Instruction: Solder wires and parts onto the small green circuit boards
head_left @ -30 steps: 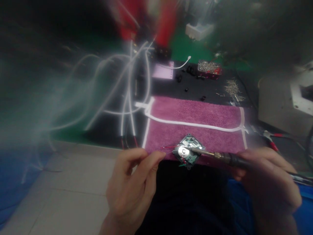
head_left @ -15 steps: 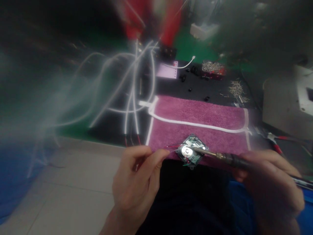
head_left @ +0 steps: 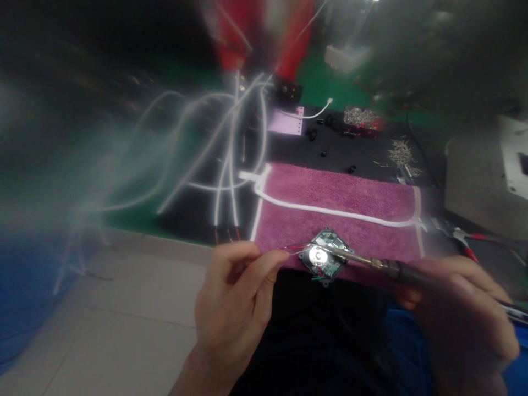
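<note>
A small circuit board in a dark housing (head_left: 335, 246), with a shiny round part on it, lies at the front edge of a purple towel (head_left: 330, 186). My left hand (head_left: 237, 308) is closed in a pinch on thin wires (head_left: 293, 251) that run to the board; whether solder is among them I cannot tell. Wrapped around the handle of a soldering iron (head_left: 377, 264), my right hand (head_left: 466, 308) is closed. The iron's metal tip reaches over the board from the right and meets it near the wire ends.
White cables (head_left: 233, 165) lie in loops on the left, and one white cable (head_left: 330, 210) crosses the towel. Behind are a box of small metal pins (head_left: 363, 117), a loose pin pile (head_left: 402, 155), black parts and a notepad (head_left: 289, 121). Red-handled pliers (head_left: 466, 242) lie at right.
The whole view has shifted slightly, with everything a little further right. Both hands keep their grips, and the iron's tip stays over the board.
</note>
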{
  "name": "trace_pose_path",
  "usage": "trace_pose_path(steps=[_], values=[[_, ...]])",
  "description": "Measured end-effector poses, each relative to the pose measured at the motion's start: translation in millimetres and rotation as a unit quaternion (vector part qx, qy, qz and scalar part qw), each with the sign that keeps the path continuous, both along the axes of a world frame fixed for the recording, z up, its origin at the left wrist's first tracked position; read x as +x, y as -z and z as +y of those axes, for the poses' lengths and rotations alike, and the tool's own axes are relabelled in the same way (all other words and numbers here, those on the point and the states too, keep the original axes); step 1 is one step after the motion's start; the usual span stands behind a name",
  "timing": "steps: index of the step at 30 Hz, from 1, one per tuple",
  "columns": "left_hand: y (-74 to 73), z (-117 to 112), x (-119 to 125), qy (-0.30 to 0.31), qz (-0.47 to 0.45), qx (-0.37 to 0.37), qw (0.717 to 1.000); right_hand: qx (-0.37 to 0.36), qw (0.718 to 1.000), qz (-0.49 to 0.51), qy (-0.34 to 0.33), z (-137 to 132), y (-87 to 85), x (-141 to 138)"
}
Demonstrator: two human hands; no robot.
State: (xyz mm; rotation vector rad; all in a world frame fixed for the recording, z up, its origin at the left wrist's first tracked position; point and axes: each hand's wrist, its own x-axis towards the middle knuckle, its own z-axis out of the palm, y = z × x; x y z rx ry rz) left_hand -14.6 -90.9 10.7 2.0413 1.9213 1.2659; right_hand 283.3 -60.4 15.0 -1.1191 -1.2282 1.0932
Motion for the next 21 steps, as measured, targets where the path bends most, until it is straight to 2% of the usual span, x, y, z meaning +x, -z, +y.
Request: trace_pose_path(steps=[6,10,12,15,18,21], values=[[8.2,-13.9,-30.2,-0.080,-0.031,-0.038,0.996,0.016,0.994,0.102,-0.025,8.1,1.8,-1.1],[9.2,-18.8,-43.2,-0.092,0.037,-0.022,0.995,0.022,0.994,0.107,0.021,6.5,6.8,-6.8],[6.8,-16.8,-36.5,-0.085,0.061,0.000,0.995,0.014,0.998,0.050,0.041,3.0,4.5,-8.8],[4.5,-8.7,-14.8,-0.045,0.042,-0.014,0.998,0.044,0.996,-0.082,0.008,-0.1,-5.2,-10.1],[6.2,-0.4,5.0,-0.018,0.018,-0.022,0.999,0.133,0.963,-0.230,-0.050,4.0,-10.8,-14.7],[8.4,0.1,14.4,-0.022,0.001,-0.006,1.000,0.183,0.934,-0.294,-0.092,12.8,-4.0,-25.9]])
